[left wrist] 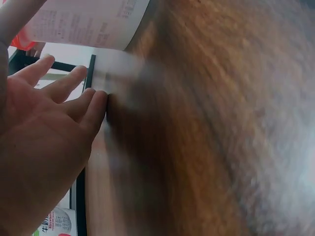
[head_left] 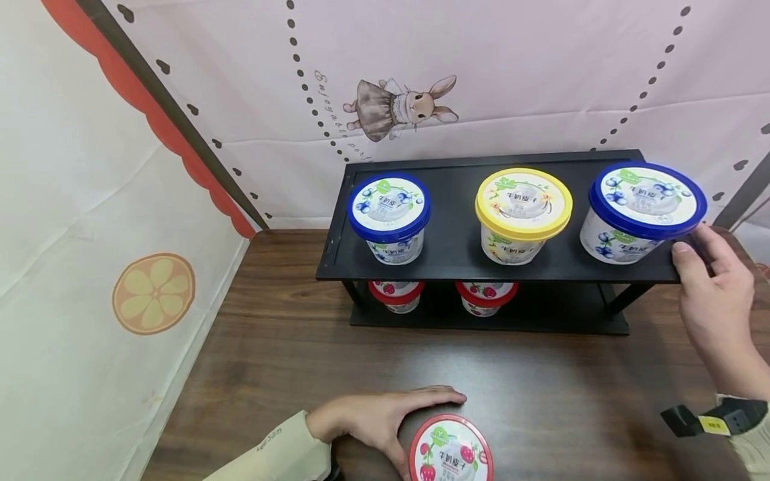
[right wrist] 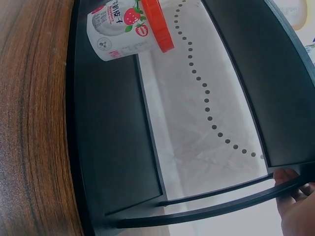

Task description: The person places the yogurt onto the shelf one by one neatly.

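Note:
My left hand (head_left: 385, 417) lies beside a tub with a red lid and strawberry pictures (head_left: 451, 454) on the table. Its fingers are spread and its thumb is right at the lid's rim. The left wrist view shows the hand (left wrist: 54, 113) with fingers apart near the tub's white side (left wrist: 88, 24). At the right end of a black two-tier rack (head_left: 451, 200), my right hand (head_left: 718, 287) grips the upper shelf's corner. Its thumb is near a blue-lidded tub (head_left: 644, 207); in the right wrist view, fingertips (right wrist: 285, 177) show by the rack's end bar.
A second blue-lidded tub (head_left: 391, 217) and a yellow-lidded tub (head_left: 522, 214) stand on the upper shelf. Two red-lidded tubs, one left (head_left: 397, 297) and one right (head_left: 486, 299), sit on the lower shelf. A patterned cloth (head_left: 511, 80) hangs behind the rack.

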The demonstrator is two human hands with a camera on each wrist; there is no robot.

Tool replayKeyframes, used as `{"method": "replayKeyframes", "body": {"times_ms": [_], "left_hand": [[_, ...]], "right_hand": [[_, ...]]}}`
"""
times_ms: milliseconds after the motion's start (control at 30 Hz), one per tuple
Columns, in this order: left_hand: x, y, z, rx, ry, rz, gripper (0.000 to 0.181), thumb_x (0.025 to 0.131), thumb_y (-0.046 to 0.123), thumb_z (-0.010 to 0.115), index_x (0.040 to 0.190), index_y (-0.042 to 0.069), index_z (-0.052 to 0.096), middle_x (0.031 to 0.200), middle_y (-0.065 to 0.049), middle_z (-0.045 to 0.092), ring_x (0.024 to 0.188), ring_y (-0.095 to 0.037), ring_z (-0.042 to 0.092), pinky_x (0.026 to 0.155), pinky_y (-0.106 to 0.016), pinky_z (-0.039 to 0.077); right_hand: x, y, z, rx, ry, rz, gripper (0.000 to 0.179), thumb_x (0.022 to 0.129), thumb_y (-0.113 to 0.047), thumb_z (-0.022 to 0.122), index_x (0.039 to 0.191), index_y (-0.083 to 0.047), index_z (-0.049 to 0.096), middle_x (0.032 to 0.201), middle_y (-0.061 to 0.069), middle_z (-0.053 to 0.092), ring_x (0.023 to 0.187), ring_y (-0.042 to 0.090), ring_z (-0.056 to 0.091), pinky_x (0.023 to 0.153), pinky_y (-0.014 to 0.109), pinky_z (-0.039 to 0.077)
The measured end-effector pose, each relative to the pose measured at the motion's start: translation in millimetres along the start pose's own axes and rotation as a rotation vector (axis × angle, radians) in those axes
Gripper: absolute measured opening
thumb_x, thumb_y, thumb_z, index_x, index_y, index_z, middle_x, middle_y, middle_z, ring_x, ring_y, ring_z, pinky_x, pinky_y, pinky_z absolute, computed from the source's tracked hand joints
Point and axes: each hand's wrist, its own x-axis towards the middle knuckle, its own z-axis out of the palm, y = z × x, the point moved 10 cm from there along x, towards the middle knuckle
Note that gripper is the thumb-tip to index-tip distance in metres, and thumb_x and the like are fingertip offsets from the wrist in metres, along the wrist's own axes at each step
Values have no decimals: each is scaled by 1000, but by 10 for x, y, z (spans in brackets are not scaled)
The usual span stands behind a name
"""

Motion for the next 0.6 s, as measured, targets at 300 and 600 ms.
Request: {"method": "replayKeyframes", "body": {"times_ms": [300,600], "left_hand": [[34,63,-33,29,53,48,90,75,13,87,150,23,39,153,9,34,141,-11,24,113,-36,22],[66,96,17,167,51,46,91,75,18,88,151,22,37,155,8,32,140,-9,24,112,-35,23]], "right_hand": [[5,-17,6,3,2,-9,45,107,-18,40,151,-19,39,149,4,42,126,10,41,105,19,31],[-6,9,-7,-24,11,1,45,106,-18,40,151,-20,39,149,5,43,124,9,40,107,23,30]]}}
